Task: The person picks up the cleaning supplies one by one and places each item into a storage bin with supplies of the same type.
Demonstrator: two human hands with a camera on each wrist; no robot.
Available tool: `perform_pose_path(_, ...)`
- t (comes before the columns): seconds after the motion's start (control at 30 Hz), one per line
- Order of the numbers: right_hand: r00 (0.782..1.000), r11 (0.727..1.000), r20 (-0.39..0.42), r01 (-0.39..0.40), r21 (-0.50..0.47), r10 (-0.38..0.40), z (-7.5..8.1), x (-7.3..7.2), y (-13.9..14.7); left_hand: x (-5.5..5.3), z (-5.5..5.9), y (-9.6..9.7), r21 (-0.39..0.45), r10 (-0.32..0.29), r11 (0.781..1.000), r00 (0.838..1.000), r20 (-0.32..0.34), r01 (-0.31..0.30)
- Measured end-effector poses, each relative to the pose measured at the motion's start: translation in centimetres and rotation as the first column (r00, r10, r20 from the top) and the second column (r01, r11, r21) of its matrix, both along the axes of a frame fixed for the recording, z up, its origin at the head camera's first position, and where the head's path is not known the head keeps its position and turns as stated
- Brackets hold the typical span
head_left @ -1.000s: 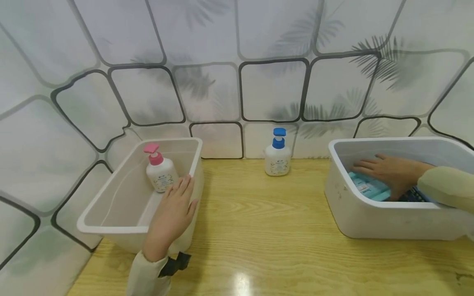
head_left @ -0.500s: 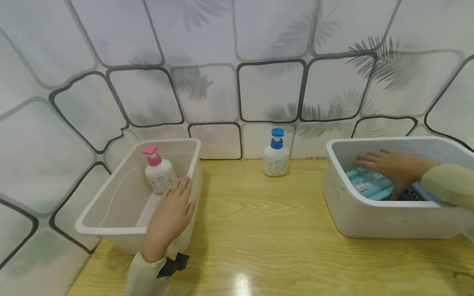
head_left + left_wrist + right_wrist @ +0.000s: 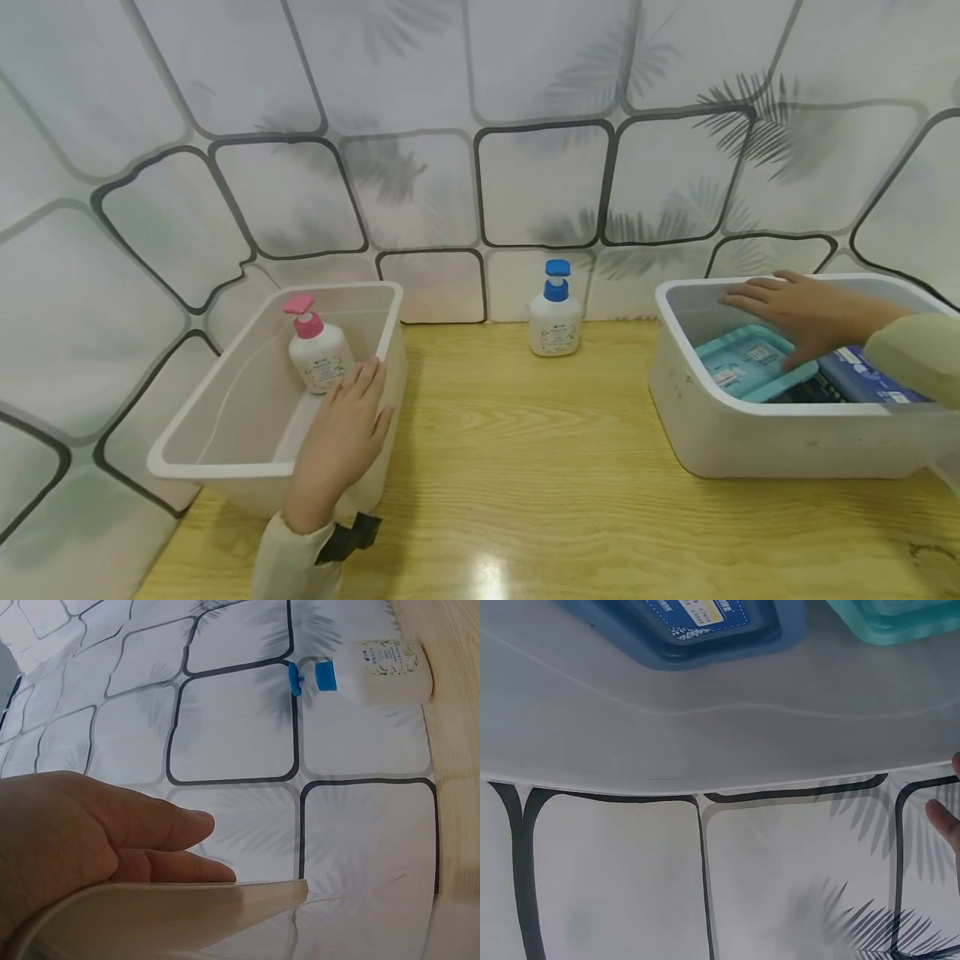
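Observation:
My left hand rests with straight fingers on the right rim of the left white bin. In the left wrist view, its thumb stands apart from the rim. A white pump bottle with a pink pump leans inside that bin. My right hand is over the right white bin, fingers spread, holding nothing. Below it lies a teal, tray-shaped plastic item with labels; only its corner shows in the right wrist view. Beside it lies a blue labelled item, partly hidden by the sleeve.
A white pump bottle with a blue pump stands upright on the wooden table between the bins, close to the patterned wall. Something dark lies in the right bin beside the teal item.
My right hand has lifted off the teal item and moved up and right, uncovering more of it and the blue item. My left hand stays on the rim. The view has shifted slightly.

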State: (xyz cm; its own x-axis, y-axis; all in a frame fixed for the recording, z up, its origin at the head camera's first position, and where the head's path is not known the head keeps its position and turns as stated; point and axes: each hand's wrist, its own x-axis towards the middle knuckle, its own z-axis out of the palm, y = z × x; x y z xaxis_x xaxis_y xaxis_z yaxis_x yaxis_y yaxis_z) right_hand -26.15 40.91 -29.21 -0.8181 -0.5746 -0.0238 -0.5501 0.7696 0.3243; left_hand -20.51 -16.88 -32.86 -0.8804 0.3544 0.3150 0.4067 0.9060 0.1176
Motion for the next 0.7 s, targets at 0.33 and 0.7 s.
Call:
perform_pose_path(0.33, 0.996, 0.998, -0.089, -0.035, -0.043, 0.031, 0.2, -0.1, -0.1, 0.0, 0.0, 0.1, 0.005, 0.001, 1.0, 1.0, 0.011, -0.002)
perform_pose_path(0.7, 0.992, 0.995, -0.066, 0.103, -0.016, -0.103, 3.0, 0.8, -1.9, 0.1, 0.0, 0.0, 0.002, -0.001, 1.0, 1.0, -0.01, 0.001)
